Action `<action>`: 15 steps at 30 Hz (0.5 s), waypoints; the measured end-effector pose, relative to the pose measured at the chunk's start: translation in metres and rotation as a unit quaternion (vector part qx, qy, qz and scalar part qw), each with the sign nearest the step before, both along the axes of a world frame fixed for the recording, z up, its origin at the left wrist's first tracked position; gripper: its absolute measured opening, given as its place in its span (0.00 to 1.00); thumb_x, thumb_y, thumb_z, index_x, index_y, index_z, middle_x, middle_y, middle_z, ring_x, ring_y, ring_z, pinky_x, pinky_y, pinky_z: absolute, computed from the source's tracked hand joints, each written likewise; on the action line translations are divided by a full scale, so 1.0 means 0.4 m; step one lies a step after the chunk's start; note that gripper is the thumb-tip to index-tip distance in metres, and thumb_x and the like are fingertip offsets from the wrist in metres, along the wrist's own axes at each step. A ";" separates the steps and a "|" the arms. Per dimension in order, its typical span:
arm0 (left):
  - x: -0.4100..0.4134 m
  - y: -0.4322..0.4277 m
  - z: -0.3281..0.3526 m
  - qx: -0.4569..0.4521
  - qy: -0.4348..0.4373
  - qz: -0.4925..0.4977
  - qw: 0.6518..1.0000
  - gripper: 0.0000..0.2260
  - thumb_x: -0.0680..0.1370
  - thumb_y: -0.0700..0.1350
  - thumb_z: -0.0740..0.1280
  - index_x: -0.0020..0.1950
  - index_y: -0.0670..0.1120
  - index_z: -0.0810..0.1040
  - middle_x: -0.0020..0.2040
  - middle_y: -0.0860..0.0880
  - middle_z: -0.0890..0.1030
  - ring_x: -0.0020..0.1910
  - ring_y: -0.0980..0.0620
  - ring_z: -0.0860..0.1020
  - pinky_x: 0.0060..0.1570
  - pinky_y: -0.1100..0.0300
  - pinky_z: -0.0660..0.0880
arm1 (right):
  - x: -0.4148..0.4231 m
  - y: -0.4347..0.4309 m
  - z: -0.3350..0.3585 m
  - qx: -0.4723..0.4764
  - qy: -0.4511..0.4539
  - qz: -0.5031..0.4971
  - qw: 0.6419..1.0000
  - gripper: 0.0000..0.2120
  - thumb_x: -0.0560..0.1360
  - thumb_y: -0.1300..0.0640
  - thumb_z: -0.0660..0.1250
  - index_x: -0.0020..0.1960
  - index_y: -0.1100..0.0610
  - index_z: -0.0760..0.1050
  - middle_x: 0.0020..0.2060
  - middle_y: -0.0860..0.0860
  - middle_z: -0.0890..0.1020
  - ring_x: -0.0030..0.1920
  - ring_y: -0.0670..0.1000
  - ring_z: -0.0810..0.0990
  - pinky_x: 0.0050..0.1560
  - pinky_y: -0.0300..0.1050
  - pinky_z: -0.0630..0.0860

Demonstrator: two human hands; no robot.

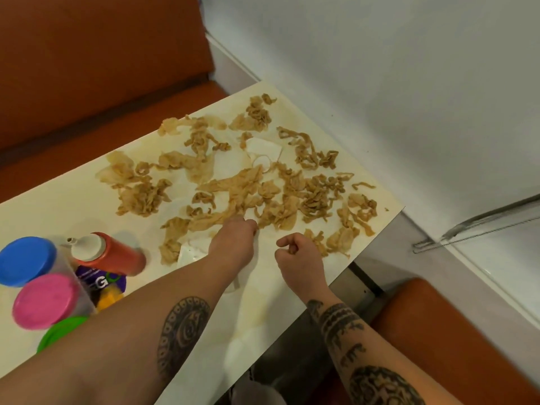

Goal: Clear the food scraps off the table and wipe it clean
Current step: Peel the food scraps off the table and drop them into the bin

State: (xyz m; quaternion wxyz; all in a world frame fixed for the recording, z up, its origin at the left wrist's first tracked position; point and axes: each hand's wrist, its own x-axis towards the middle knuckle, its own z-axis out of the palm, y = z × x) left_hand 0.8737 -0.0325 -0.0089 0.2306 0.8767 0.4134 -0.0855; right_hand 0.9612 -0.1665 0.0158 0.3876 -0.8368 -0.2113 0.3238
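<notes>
Several tan, greasy food scraps [251, 185] and stained tissue pieces lie spread over the far half of the white table [73, 206]. My left hand [233, 247] reaches in from the lower left, and its fingertips pinch the near end of a long scrap [222, 219]. To its right, near the table's right edge, my right hand [299, 258] has its fingers curled, with a small brown bit showing between thumb and forefinger. White napkin pieces [263, 147] lie among the scraps. Brownish smears stain the tabletop below my hands.
At the left stand a red squeeze bottle [117, 252], tubs with blue [27, 260], pink [45, 301] and green [60, 331] lids, and a purple packet [100, 283]. Orange bench seats [87, 68] flank the table. A white wall and a metal rail [482, 226] are at right.
</notes>
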 end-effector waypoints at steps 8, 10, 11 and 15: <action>-0.088 0.010 0.095 -0.166 -0.244 0.299 0.907 0.06 0.77 0.39 0.60 0.42 0.47 0.73 0.41 0.48 0.79 0.40 0.46 0.78 0.38 0.52 0.76 | -0.024 0.106 0.051 0.047 0.153 -0.031 0.987 0.10 0.73 0.66 0.59 0.47 0.56 0.76 0.38 0.52 0.76 0.38 0.52 0.74 0.37 0.46 0.72; -0.142 0.024 0.119 -0.219 -0.297 0.379 0.849 0.08 0.77 0.38 0.59 0.47 0.49 0.75 0.45 0.46 0.81 0.41 0.45 0.81 0.42 0.49 0.79 | -0.048 0.157 0.065 0.054 0.189 -0.009 0.980 0.10 0.73 0.69 0.60 0.44 0.56 0.75 0.38 0.52 0.74 0.38 0.51 0.71 0.36 0.44 0.69; -0.170 0.031 0.127 -0.236 -0.317 0.407 0.824 0.10 0.77 0.37 0.58 0.49 0.50 0.76 0.46 0.45 0.82 0.40 0.46 0.80 0.41 0.50 0.78 | -0.064 0.186 0.067 0.060 0.203 0.003 0.977 0.09 0.73 0.69 0.61 0.43 0.56 0.74 0.38 0.52 0.74 0.38 0.51 0.71 0.35 0.44 0.67; -0.277 0.069 0.122 -0.268 -0.321 0.501 0.757 0.15 0.76 0.35 0.56 0.49 0.45 0.81 0.40 0.45 0.81 0.35 0.48 0.76 0.37 0.55 0.74 | -0.140 0.292 0.067 0.051 0.169 0.107 0.978 0.01 0.76 0.60 0.66 0.46 0.56 0.77 0.39 0.50 0.77 0.38 0.50 0.73 0.35 0.43 0.69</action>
